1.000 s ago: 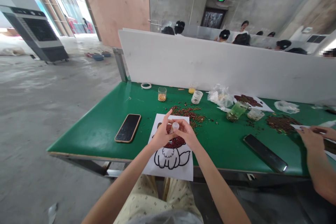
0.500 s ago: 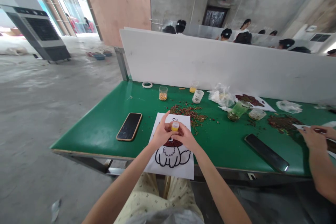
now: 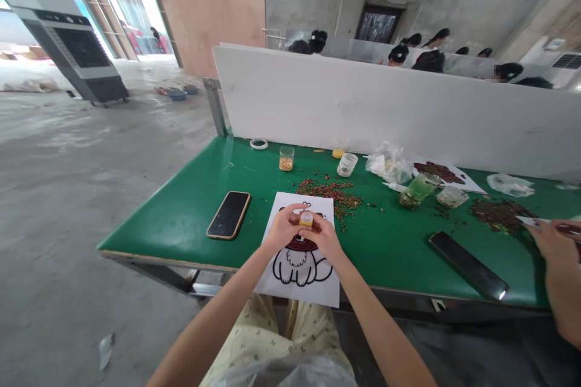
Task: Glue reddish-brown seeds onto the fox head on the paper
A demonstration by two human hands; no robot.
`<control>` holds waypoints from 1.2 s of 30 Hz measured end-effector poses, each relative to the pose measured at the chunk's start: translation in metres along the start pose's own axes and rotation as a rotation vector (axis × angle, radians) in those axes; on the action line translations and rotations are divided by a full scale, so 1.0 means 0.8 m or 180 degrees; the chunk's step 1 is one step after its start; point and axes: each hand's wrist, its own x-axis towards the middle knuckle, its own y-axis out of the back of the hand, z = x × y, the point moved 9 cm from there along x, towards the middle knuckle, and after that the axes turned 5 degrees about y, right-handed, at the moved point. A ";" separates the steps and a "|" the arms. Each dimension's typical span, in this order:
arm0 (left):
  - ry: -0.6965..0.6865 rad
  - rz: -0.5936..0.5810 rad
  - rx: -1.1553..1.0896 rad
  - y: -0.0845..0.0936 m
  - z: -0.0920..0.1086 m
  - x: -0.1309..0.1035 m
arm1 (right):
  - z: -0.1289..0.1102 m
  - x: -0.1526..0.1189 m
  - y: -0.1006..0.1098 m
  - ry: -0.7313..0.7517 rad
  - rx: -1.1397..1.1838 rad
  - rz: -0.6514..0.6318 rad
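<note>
Between my hands is a small bottle with a whitish end on top and a yellow band below. My left hand closes on it from the left, and my right hand grips it from the right with bent fingers. Both hands are above a white sheet with a black-outlined animal drawing. The drawing's head is partly covered in dark red beans, much of it hidden by my hands. Just beyond the sheet lies a loose pile of red and green beans.
A phone lies left of the sheet, another dark phone to the right. Farther back stand a cup of corn kernels, a clear cup and a tilted green jar. A co-worker's hand is at the right edge.
My left fingers, raised and spread before, are now folded in around the bottle. The whole view has shifted slightly; the sheet and the beans look the same.
</note>
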 end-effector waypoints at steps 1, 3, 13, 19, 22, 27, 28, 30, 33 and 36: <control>0.0000 0.0047 0.0017 0.001 0.002 -0.001 | 0.000 0.000 0.000 0.0008 -0.0044 0.0005; 0.0007 0.0131 0.0071 0.002 0.006 -0.002 | 0.001 0.001 0.001 0.0007 -0.0125 0.0021; 0.0042 0.0175 0.0132 0.003 0.003 0.000 | 0.004 -0.001 0.002 -0.0054 -0.0082 0.0084; 0.0020 0.0249 0.0208 0.007 0.001 0.002 | 0.002 0.001 0.002 -0.0042 -0.0061 0.0107; 0.0013 0.0272 0.0232 0.009 0.003 0.002 | 0.001 0.002 0.002 -0.0017 -0.0077 0.0135; 0.0023 0.0234 0.0166 0.010 0.009 -0.001 | 0.000 0.005 -0.002 -0.0024 -0.0055 0.0101; 0.0023 0.0238 0.0154 0.011 0.010 -0.002 | 0.000 0.005 -0.003 -0.0022 -0.0040 0.0083; 0.0021 0.0266 0.0145 0.014 0.010 -0.003 | 0.001 0.006 -0.006 -0.0011 -0.0017 0.0038; 0.0033 0.0330 0.0171 0.017 0.010 -0.004 | 0.002 0.006 -0.010 -0.0003 0.0031 -0.0024; 0.0061 0.0338 0.0140 0.018 0.011 -0.005 | 0.003 0.006 -0.013 0.0004 0.0110 -0.0059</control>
